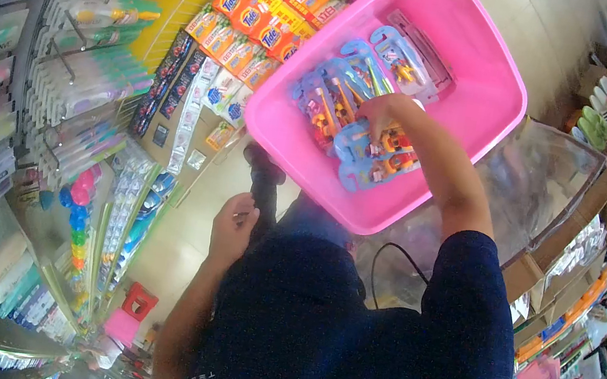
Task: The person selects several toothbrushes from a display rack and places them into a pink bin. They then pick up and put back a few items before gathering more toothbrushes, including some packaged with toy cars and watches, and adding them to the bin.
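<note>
My right hand [387, 114] reaches into a pink plastic tub [485, 75], its fingers bent down onto the packs inside. It grips one of the blue-backed blister packs [361, 147], though the fingertips are partly hidden. Several such packs lie piled in the tub, with slim orange and yellow pieces that look like children's toothbrushes. Another blue pack [402, 55] rests near the far wall of the tub. Low by my side hangs my left hand [234, 222], fingers loosely bent; a small shiny band shows on it, and no held object is visible.
Orange Tide boxes [251, 13] fill a low shelf beyond the tub's left side. Carded packs hang from hooks [80, 31] at the left. Clear plastic sheeting [533, 177] and a cardboard box [572, 230] stand to the right. A red stool-like object [139, 301] is on the floor behind.
</note>
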Tool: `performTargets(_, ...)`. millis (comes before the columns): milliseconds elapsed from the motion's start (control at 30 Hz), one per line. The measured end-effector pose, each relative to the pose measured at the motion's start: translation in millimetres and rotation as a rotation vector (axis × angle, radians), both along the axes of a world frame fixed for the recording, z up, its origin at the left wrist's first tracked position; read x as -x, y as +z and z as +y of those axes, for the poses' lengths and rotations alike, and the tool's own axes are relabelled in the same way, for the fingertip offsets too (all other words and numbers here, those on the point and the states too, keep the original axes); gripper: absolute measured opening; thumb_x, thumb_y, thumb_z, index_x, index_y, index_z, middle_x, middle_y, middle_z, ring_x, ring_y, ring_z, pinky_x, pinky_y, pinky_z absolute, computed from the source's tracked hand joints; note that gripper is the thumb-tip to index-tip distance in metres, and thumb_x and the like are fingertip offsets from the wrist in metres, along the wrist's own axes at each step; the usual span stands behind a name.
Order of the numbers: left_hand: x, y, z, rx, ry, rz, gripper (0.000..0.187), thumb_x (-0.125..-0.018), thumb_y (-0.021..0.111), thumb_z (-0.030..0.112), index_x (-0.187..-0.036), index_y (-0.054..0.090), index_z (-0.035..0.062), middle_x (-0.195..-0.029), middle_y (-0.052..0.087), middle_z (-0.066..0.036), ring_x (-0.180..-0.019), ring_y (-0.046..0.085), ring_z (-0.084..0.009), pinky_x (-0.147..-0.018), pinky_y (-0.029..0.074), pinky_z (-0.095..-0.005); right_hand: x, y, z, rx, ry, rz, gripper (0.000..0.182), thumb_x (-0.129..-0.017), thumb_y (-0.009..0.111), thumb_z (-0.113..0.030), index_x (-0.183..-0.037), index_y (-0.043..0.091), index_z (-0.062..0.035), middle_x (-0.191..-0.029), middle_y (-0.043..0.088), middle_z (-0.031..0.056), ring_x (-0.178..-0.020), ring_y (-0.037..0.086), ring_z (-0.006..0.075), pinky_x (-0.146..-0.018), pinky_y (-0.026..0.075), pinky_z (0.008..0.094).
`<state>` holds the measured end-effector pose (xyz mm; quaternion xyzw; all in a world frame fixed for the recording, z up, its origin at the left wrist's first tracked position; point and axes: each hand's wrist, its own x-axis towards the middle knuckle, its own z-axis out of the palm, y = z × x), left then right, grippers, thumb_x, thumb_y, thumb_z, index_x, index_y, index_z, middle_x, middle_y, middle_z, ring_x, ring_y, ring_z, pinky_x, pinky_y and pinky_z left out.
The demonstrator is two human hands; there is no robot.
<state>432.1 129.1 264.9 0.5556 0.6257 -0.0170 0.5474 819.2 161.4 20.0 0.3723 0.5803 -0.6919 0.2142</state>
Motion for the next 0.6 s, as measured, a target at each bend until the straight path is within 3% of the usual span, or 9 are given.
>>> performTargets(100,8.1,-1.4,-11.3,0.027,0.03,-0.012,0.036,-0.089,0.063,0.012,-0.121,0.053,-0.0008,-0.108,0.063,-0.018,-0.099,0.063,-0.0247,-0.085,0.052,-0.0343,15.8,31.8,-3.2,-0.284,0.145,-0.191,0.074,-0.051,0.084,-0.029,-0.116,0.06,-0.004,-0.099,0.067,0.0159,-0.092,0.064,0.0319,-0.078,0.051,0.0439)
performTargets(133,10.3,-2.4,-14.2,0.024,0.022,-0.02,0.036,-0.089,0.064,0.012,-0.121,0.053,-0.0007,-0.107,0.063,-0.018,-0.099,0.063,-0.0246,-0.085,0.052,-0.0343,22.2,20.1,-14.1,-0.402,0.297,-0.252,0.063,-0.059,0.079,-0.029,-0.115,0.06,-0.0056,-0.094,0.066,0.0161,-0.091,0.064,0.0327,-0.077,0.051,0.0454)
performTargets(233,10.5,-3.0,-15.9,-0.012,0.014,-0.06,0.036,-0.089,0.064,0.012,-0.12,0.053,-0.0005,-0.106,0.064,-0.018,-0.098,0.064,-0.0243,-0.084,0.052,-0.0339,36.1,30.0,-57.6,-0.647,0.117,-0.411,0.045,-0.068,0.072,-0.023,-0.11,0.061,-0.0083,-0.097,0.065,0.0148,-0.091,0.064,0.0324,-0.079,0.051,0.044)
performTargets(267,11.0,-2.7,-15.9,-0.027,0.011,-0.073,0.036,-0.089,0.064,0.012,-0.12,0.053,-0.0005,-0.106,0.064,-0.018,-0.097,0.064,-0.0242,-0.084,0.053,-0.0337,39.2,36.9,-70.5,-0.69,0.069,-0.427,0.035,-0.073,0.068,-0.02,-0.107,0.061,-0.0106,-0.102,0.063,0.0118,-0.101,0.06,0.0285,-0.087,0.047,0.0441)
performTargets(400,15.4,-4.2,-13.3,-0.021,0.008,-0.064,0.036,-0.089,0.063,0.011,-0.121,0.053,0.0007,-0.107,0.064,-0.016,-0.097,0.064,-0.0233,-0.084,0.053,-0.0336,44.8,23.5,-117.7,-0.84,0.37,-0.199,0.04,-0.075,0.067,-0.028,-0.109,0.059,-0.0097,-0.111,0.057,0.0062,-0.113,0.049,0.0246,-0.1,0.036,0.046)
performTargets(500,13.2,0.8,-10.6,-0.028,0.01,-0.08,0.037,-0.089,0.063,0.012,-0.123,0.052,0.002,-0.108,0.063,-0.015,-0.098,0.063,-0.0225,-0.084,0.053,-0.0338,49.4,47.2,-99.3,-1.263,-0.068,-0.404,0.039,-0.076,0.065,-0.028,-0.109,0.059,-0.0093,-0.113,0.055,0.0074,-0.111,0.049,0.0262,-0.099,0.037,0.0447)
performTargets(600,17.5,11.9,-10.8,-0.055,0.017,-0.063,0.036,-0.089,0.063,0.011,-0.121,0.054,0.0006,-0.106,0.063,-0.015,-0.095,0.064,-0.0215,-0.082,0.053,-0.0324,54.7,56.9,-82.3,-1.088,-0.311,-0.527,0.039,-0.077,0.064,-0.025,-0.112,0.058,-0.0089,-0.114,0.055,0.0098,-0.112,0.049,0.0271,-0.098,0.037,0.0452)
